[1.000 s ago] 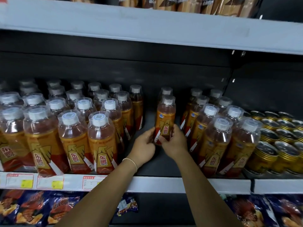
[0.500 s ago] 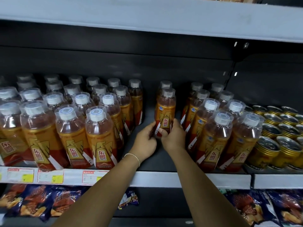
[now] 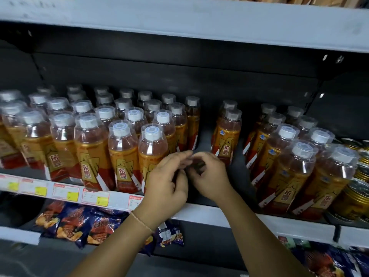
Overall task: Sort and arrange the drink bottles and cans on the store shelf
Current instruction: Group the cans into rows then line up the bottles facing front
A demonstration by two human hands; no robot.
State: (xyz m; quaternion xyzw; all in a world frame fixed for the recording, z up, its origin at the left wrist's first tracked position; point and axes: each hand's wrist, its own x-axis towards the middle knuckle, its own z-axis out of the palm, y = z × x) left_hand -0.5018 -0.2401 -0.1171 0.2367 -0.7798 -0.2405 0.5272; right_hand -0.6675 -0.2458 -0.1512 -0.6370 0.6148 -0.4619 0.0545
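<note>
Both hands hang close together in front of the gap in the shelf (image 3: 207, 213), just short of the lone bottle (image 3: 226, 140), which stands upright in that gap with one more right behind it. The left hand (image 3: 169, 176) has a loose, empty grip, while the right hand (image 3: 209, 176) has its fingers curled inward and blurred, so I cannot tell whether its grip holds anything. Packed bottles (image 3: 123, 154) fill the shelf to the left, more bottles (image 3: 295, 172) and then gold cans (image 3: 357, 194) stand to the right, and snack bags (image 3: 79, 224) lie on the level below.
</note>
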